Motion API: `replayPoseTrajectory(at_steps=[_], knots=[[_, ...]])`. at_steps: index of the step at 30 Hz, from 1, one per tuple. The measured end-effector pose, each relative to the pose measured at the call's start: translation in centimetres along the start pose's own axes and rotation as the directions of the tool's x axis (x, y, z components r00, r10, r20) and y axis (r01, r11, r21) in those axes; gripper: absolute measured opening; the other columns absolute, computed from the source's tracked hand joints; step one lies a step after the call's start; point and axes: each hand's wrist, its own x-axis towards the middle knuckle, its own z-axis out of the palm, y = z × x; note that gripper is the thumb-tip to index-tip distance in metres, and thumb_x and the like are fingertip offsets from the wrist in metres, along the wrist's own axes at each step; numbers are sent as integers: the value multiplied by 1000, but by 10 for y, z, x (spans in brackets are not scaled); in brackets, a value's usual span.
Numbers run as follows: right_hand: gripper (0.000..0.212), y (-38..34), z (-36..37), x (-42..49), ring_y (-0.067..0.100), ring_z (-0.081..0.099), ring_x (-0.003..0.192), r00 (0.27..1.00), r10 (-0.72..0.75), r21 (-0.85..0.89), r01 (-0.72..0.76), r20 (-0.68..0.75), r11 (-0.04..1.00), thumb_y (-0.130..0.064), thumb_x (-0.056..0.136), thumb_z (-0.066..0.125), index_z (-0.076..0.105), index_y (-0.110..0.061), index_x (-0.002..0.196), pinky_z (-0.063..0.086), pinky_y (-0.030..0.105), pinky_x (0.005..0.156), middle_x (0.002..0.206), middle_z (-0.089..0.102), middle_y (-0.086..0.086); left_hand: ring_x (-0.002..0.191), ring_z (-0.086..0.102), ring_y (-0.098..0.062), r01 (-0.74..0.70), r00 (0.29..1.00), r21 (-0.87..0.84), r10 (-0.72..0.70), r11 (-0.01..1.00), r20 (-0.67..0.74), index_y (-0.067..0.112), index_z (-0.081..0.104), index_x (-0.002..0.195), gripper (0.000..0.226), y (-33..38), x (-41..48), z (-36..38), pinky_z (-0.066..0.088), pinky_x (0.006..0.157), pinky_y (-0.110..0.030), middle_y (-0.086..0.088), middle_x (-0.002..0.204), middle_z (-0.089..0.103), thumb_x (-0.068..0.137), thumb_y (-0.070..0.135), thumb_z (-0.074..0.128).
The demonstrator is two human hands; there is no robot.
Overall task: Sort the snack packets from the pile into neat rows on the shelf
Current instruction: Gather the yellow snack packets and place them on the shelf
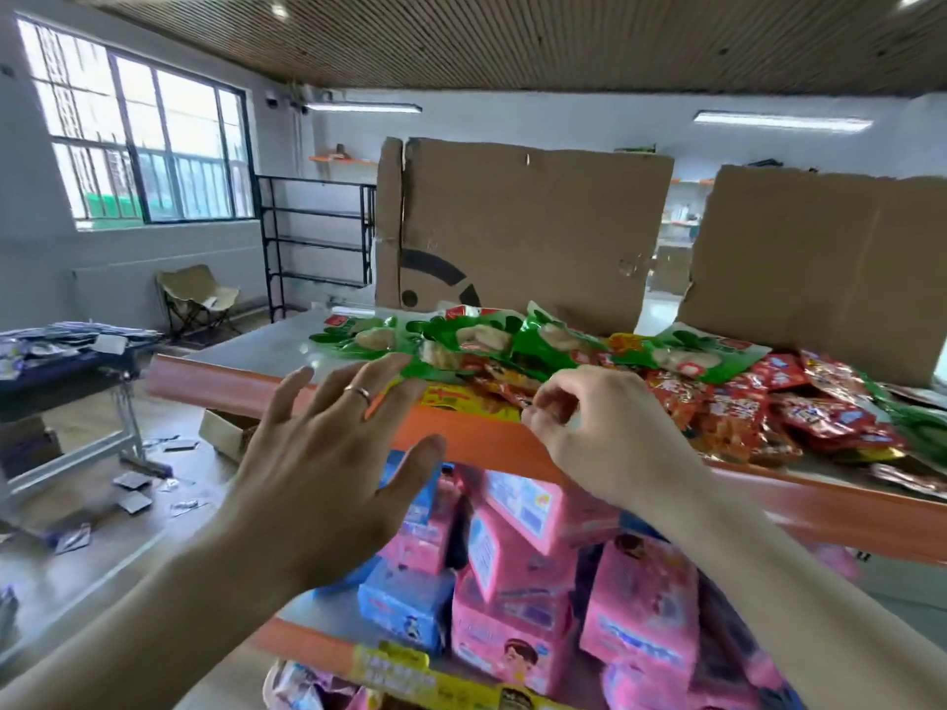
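A pile of snack packets lies on the top shelf (266,345), whose front edge is orange. Green packets (461,340) lie along the back of the pile, red packets (743,407) spread to the right, and a yellow packet (461,397) sits at the front edge. My left hand (328,453) hovers with fingers spread, its fingertips close to the green and yellow packets; it wears a ring. My right hand (594,427) has its fingers curled at the front of the pile, pinching the edge of a red packet (505,384).
Two cardboard sheets (522,233) (809,269) stand upright behind the pile. The shelf below holds pink boxes (528,597) and blue boxes (405,607). A desk (66,361) with packets stands at left, loose packets lie on the floor, and a folding chair and black rack stand beyond.
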Motion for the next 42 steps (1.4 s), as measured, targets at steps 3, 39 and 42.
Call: replayPoseTrajectory(at_steps=[3,39,42], knots=[[15,-16,9,24,6,60,79,1000,8,25,-8,15,1000,-36,90,62,72,-27,96,53,30,73,84,65,-13,124,54,-20,53,999,-14,-53,999,-13,27,61,123,61,-18,18,5,31,112,-54,5,132,61,95,60,18],[35,50,-47,-38,7,37,62,985,-25,453,102,-174,886,-22,92,63,49,-15,62,32,25,61,67,42,-7,62,55,-7,-77,995,-992,-53,97,-83,11,72,75,16,92,99,-13,45,59,-19,-3,65,64,90,12,67],[44,78,-77,-69,1,35,58,984,53,458,31,-168,888,-14,94,63,50,-31,55,28,17,58,61,41,-17,69,56,-17,-103,994,-990,46,94,-99,8,72,81,16,142,101,-11,45,63,-31,-26,79,64,88,22,71]])
